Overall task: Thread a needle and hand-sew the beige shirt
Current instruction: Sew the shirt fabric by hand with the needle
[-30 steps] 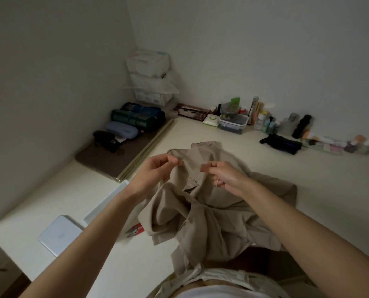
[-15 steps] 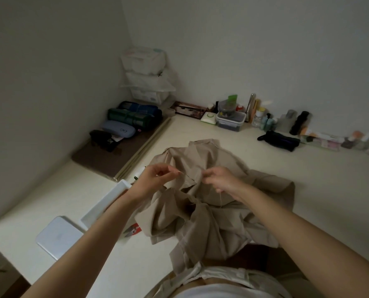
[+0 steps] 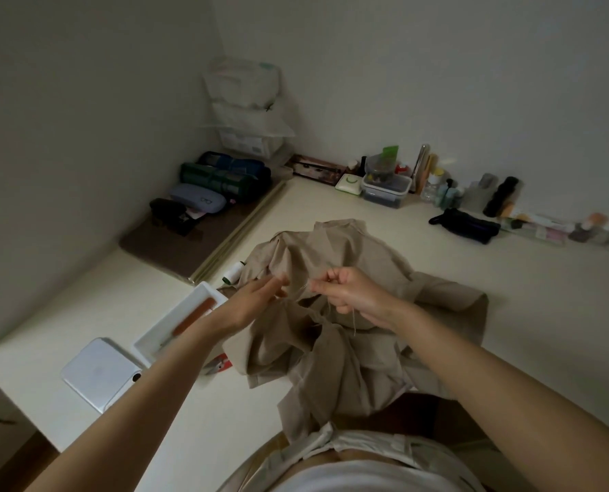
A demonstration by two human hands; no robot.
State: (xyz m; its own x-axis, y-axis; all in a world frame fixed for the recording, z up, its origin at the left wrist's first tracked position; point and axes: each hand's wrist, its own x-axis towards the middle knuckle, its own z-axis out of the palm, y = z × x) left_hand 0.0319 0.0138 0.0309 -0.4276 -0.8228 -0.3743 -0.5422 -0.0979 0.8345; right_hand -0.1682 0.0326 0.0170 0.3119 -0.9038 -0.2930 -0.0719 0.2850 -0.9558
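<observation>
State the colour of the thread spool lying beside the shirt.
The thread spool is white with a dark green end, seen in the head view.

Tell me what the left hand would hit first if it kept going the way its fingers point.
Most likely the right hand. The left hand points its fingers to the right, toward the right hand's pinched fingertips, with only a thin thread between them above the beige shirt. Depth is hard to judge here.

Plain beige shirt (image 3: 335,335) (white tray (image 3: 146,344))

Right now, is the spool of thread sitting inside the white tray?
No, the spool of thread lies on the table beyond the white tray, beside the beige shirt.
</observation>
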